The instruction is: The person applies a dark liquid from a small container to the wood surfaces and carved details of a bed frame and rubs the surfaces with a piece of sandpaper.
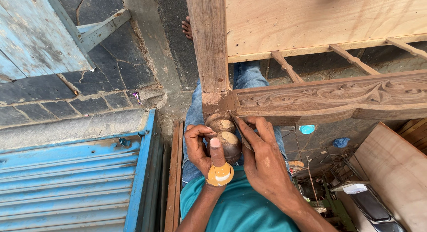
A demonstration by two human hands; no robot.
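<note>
A brown wooden post (209, 45) ends in a rounded turned knob (229, 142) in front of my chest. A carved wooden rail (329, 96) joins the post and runs to the right. My left hand (200, 147) wraps around the knob from the left, its thumb lying up the knob's front. A yellow and orange wrap (219, 174) covers the base of that thumb. My right hand (263, 158) pinches a thin flat brown piece (240, 136) and presses it against the knob's right side. Whether it is a scraper or sandpaper I cannot tell.
A pale plywood panel (320, 18) with slanted slats (351, 59) sits above the rail. Left of me are a blue corrugated metal shutter (66, 178) and dark stone paving (106, 63). A person's bare foot (187, 28) shows beside the post. Wooden boards (396, 169) and clutter lie at the lower right.
</note>
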